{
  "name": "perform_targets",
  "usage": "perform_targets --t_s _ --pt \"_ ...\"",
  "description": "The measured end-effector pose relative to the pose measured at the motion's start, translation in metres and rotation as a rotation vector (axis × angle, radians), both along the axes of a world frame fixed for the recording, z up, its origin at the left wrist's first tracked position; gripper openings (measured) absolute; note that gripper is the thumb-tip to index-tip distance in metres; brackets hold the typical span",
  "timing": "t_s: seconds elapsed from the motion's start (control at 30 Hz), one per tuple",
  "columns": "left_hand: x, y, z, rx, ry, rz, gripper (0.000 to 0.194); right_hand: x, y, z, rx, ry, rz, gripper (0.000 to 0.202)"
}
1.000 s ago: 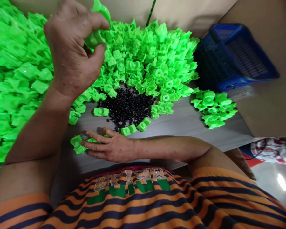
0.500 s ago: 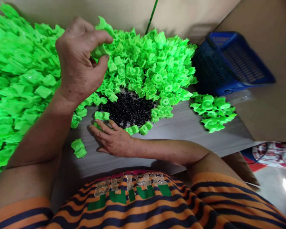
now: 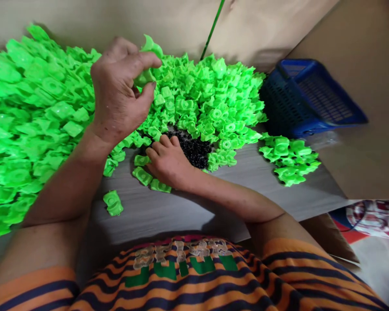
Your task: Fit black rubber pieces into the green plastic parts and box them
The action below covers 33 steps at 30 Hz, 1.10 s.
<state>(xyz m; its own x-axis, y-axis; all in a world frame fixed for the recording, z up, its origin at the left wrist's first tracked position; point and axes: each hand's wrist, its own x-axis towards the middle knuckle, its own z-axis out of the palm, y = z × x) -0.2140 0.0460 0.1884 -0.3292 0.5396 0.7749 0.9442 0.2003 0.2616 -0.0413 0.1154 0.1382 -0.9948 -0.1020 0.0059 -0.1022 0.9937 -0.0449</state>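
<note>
My left hand [image 3: 121, 88] is raised over the big heap of green plastic pieces [image 3: 210, 93], with a green piece [image 3: 145, 77] gripped by its thumb and fingers. Lower down, my right hand [image 3: 170, 162] rests over the left part of a pile of small black parts [image 3: 199, 151]. Its fingers are bent downward and closed, with the fingertips hidden, so what they hold is not visible. Several green pieces [image 3: 141, 176] lie beside that hand, and a single green piece [image 3: 112, 203] sits nearer my body.
A blue perforated basket [image 3: 298, 103] stands at the right, behind a small group of green pieces with black parts [image 3: 290, 160] on the grey table [image 3: 194, 211]. More green pieces [image 3: 35, 129] are heaped at the left. A cardboard surface [image 3: 359, 86] rises at the right.
My right hand has moved up and right from the table beside the green pieces onto the black pile, and its spread fingers have curled. My left hand still holds its green piece.
</note>
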Motion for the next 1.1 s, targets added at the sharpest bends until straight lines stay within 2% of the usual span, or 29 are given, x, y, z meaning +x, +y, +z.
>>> perform_targets --t_s 0.17,0.3,0.5,0.63,0.77,0.87,0.93,1.0,1.1 --pt "-0.011 -0.003 0.0 -0.005 0.096 -0.042 0.034 -0.021 -0.002 -0.007 0.048 -0.093 0.072 0.033" --pt "-0.011 -0.005 0.005 -0.004 0.092 -0.006 0.031 -0.026 -0.006 -0.009 0.03 -0.069 0.079 0.034" --pt "0.009 -0.004 0.017 -0.094 0.0 0.104 0.047 -0.042 -0.011 0.002 -0.018 -0.136 0.029 0.03" --pt "0.017 -0.006 0.022 -0.147 -0.056 0.112 0.041 -0.054 -0.017 0.003 -0.048 -0.155 -0.006 0.034" --pt "0.011 -0.005 0.019 -0.149 -0.048 0.09 0.045 -0.058 -0.02 0.007 -0.053 -0.199 -0.012 0.038" --pt "-0.001 -0.005 0.013 -0.114 -0.014 0.065 0.047 -0.049 -0.019 0.02 -0.034 -0.222 0.0 0.046" --pt "-0.01 -0.006 0.008 -0.075 0.054 0.03 0.044 -0.037 -0.021 0.03 -0.004 -0.23 0.065 0.047" --pt "-0.018 -0.008 0.004 -0.029 0.138 -0.016 0.045 -0.022 -0.03 0.034 0.013 -0.206 0.216 0.039" --pt "-0.026 -0.012 0.0 0.012 0.19 -0.056 0.055 0.002 -0.055 0.02 -0.049 -0.072 0.465 0.031"
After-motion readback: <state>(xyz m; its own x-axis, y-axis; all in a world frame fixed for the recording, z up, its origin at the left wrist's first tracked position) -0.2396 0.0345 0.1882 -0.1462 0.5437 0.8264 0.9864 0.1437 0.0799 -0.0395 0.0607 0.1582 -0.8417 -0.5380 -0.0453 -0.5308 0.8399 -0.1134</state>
